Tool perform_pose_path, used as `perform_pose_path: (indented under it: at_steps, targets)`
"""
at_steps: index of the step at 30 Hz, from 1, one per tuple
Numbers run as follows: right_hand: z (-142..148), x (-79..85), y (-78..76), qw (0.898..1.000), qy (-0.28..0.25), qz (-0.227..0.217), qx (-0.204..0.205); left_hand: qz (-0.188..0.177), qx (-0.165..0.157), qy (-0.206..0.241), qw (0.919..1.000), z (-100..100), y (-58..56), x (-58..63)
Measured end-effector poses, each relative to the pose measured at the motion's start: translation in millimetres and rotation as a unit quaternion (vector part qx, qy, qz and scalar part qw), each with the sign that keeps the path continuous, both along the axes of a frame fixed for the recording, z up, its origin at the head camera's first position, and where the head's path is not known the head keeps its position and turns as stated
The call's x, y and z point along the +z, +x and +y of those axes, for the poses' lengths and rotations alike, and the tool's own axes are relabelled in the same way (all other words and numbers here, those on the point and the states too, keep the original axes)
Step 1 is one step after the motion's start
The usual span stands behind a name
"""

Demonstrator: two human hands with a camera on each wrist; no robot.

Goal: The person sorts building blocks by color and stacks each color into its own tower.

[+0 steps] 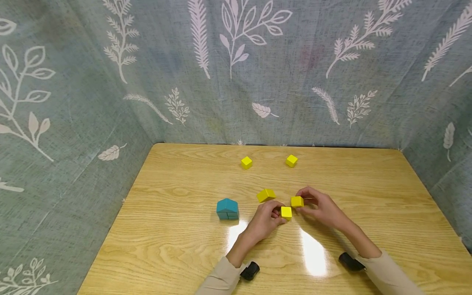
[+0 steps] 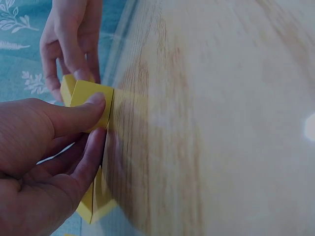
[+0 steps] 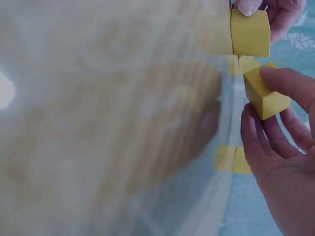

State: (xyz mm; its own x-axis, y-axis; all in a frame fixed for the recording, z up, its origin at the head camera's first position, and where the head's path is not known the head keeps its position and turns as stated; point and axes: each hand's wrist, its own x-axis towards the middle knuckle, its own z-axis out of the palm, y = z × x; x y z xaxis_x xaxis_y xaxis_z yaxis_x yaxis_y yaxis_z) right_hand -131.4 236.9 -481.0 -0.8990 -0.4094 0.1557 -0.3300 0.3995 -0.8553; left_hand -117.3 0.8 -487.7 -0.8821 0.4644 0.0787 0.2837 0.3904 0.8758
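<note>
My left hand (image 1: pixel 262 221) pinches a yellow cube (image 1: pixel 286 212) low at the tabletop; the left wrist view has the thumb on one face of this cube (image 2: pixel 92 104) and fingers beneath. Just to its right, my right hand (image 1: pixel 323 208) holds a second yellow block (image 1: pixel 297 201) between thumb and fingers. In the right wrist view that block (image 3: pixel 265 93) is tilted and raised off the table. Behind the left hand lies a yellow triangular-topped block (image 1: pixel 266 195). A teal house-shaped stack of blocks (image 1: pixel 227 209) stands left of the left hand.
Two more yellow cubes, one left (image 1: pixel 246 162) and one right (image 1: pixel 291 160), sit toward the back of the wooden table (image 1: pixel 177 176). Grey-blue leaf-patterned cloth (image 1: pixel 239 102) hangs behind the table and along its sides.
</note>
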Motion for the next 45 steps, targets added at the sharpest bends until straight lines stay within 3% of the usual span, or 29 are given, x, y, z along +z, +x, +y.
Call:
perform_pose_path:
  at_steps: [13,25,38,45]
  targets:
    - [3,-1.5,11.2,0.998,-0.007,-0.045,0.044,0.009,-0.006,0.004,0.9999,-1,-0.7,2.8]
    - [-3,2.2,12.8,0.997,0.032,0.020,0.073,0.008,-0.002,0.003,1.0000,-1,-0.9,2.8]
    - [-1,6.2,9.8,0.995,0.059,0.000,0.076,0.011,-0.009,0.002,0.9999,-2,-0.3,2.2]
    - [1,10.8,1.5,0.997,0.058,0.010,0.043,0.002,-0.010,0.000,1.0000,-2,0.0,0.8]
